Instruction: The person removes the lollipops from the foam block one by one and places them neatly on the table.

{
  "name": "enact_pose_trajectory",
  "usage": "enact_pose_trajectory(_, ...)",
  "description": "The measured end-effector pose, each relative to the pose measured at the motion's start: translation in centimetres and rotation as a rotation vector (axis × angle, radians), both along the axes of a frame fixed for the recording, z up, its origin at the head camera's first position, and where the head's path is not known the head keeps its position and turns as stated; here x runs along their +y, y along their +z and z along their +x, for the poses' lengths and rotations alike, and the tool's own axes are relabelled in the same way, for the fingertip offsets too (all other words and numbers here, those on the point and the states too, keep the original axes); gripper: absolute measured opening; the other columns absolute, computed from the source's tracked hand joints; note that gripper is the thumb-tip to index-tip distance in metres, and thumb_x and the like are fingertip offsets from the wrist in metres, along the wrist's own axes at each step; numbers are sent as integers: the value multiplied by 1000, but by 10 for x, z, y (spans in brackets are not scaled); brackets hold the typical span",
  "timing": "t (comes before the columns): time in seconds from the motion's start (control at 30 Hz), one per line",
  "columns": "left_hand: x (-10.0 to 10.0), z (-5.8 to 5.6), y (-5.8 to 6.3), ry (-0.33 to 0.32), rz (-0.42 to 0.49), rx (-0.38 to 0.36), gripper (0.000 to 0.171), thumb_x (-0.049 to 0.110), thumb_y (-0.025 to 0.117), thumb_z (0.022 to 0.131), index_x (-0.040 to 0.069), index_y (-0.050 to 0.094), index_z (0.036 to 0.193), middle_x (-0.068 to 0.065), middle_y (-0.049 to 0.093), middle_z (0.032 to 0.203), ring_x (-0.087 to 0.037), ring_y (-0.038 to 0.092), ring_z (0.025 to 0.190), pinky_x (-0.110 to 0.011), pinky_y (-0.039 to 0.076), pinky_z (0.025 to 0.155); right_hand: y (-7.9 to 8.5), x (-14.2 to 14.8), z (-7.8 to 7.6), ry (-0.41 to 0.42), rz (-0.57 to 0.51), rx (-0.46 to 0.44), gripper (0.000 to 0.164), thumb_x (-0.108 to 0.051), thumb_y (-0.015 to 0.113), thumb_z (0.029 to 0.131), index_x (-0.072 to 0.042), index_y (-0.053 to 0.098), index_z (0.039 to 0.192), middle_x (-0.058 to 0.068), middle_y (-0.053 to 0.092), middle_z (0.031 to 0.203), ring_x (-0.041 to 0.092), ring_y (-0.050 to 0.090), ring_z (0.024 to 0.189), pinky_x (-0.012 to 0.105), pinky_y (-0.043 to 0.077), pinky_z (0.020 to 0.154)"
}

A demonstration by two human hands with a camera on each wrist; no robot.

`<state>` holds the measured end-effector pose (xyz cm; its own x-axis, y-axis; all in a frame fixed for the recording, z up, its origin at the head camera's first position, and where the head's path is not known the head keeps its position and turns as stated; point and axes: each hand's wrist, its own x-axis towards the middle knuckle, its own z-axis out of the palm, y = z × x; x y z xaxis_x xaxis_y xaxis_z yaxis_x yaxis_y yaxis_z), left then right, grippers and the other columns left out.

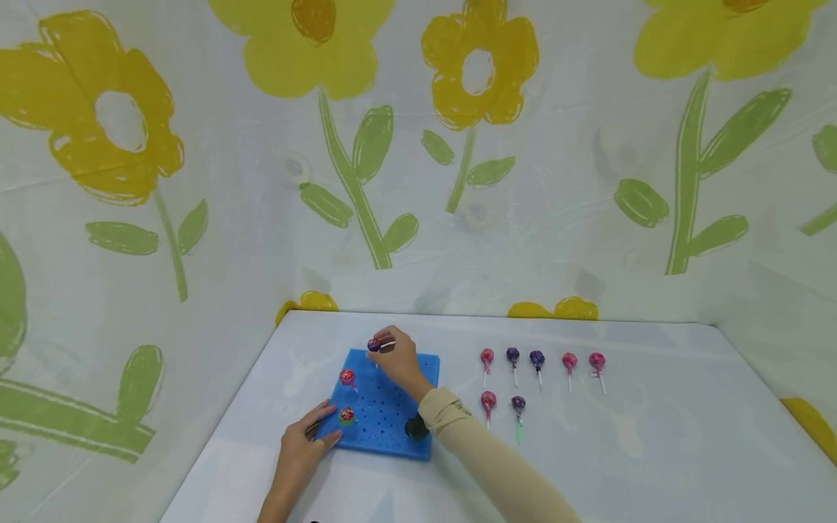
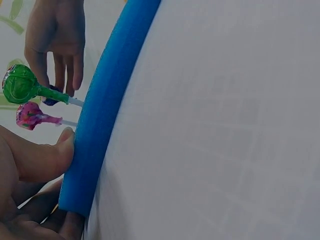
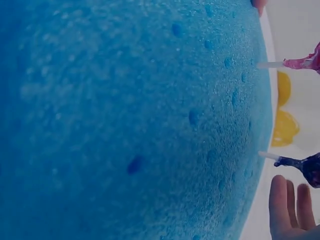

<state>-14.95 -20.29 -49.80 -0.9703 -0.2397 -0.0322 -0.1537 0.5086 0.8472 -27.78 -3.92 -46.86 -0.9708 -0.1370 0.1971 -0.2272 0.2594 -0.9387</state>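
Observation:
A blue foam board (image 1: 392,407) with small holes lies on the white table. My left hand (image 1: 302,439) grips its near left corner, the thumb (image 2: 60,152) against the front edge. At the far left corner my right hand (image 1: 397,359) pinches a purple-wrapped lollipop (image 1: 374,345). In the right wrist view, this lollipop (image 3: 311,170) has its white stick at the foam surface, with several fingers (image 3: 278,202) straight beside it. A pink lollipop (image 1: 347,378) and a green-and-red one (image 1: 346,415) stand in the board's left side.
Right of the board, several pink and purple lollipops lie in two rows, among them a purple one (image 1: 537,358) and a pink one (image 1: 596,361). A dark round object (image 1: 416,427) shows under the right wrist. A flowered cloth (image 1: 556,181) hangs behind the table (image 1: 654,436).

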Motion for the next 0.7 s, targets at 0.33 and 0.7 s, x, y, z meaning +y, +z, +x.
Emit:
enact_pose_trajectory(0.33,0,2,0,-4,-2,16,44,-2,73,77,0,63,121,-16,49,138,-38,44,127,-45,39,105,-2,-1,5,16,-72,62,20,-2,72,81,-2,59,95,11,62,95,23,63,82,25,56,65)
enact_pose_trajectory(0.7,-1,1,0,-4,-24,11,45,-1,73,78,1,63,121,-15,49,139,-38,42,128,-46,39,105,10,4,5,-30,-145,231,19,-2,73,80,-2,63,95,10,65,93,24,66,85,26,58,71)
